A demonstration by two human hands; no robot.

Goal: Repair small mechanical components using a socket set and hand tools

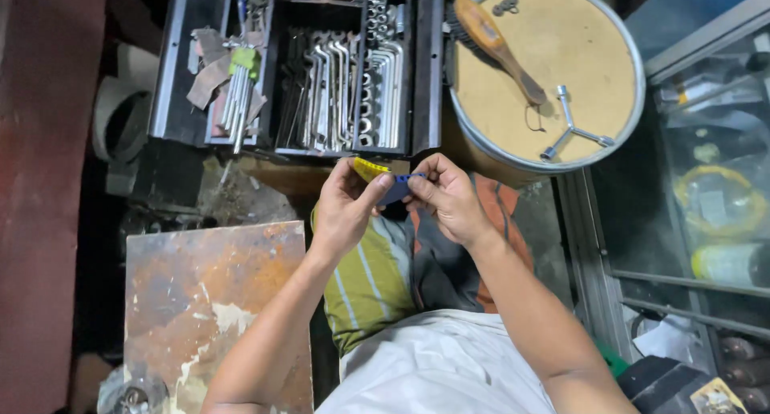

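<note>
Both hands meet just in front of the open toolbox (425,69), holding a small holder (385,181) that is yellow at its left end and blue at its right. The left hand (343,209) pinches the yellow end between thumb and fingers, while the right hand (449,199) closes its fingertips on the blue end, so the piece is held up between them, clear of any surface. It looks like a light, stiff plastic piece, probably a clip or rack for small tools, though its exact kind is too small to tell. Being smooth and narrow, it would likely slip from a loose grip; a firm pinch at each end, as here, seems the sound way to take it. Behind, wrenches (341,89) fill the toolbox trays, and a wooden-handled brush (497,45) and a three-armed wrench (573,127) lie on a round drum top (497,117).
</note>
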